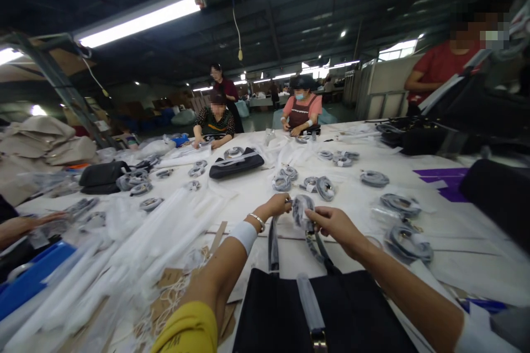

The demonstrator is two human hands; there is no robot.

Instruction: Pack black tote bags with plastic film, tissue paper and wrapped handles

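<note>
My left hand (276,207) and my right hand (334,224) are both closed on a coiled grey strap in a clear wrapper (301,209), held just above the white table (439,215). The left hand pinches its left edge and the right hand grips its lower right side. A dark strap runs from the coil down to a black bag (327,314) lying at the near edge in front of me. The left wrist has a white band and a bracelet.
Several wrapped grey strap coils (321,186) lie scattered over the table. A second black bag (236,166) sits mid-table, with long white plastic sleeves (141,242) at the left. Three people work at the far side, one stands at the right, and a co-worker's hand (25,226) rests at the left edge.
</note>
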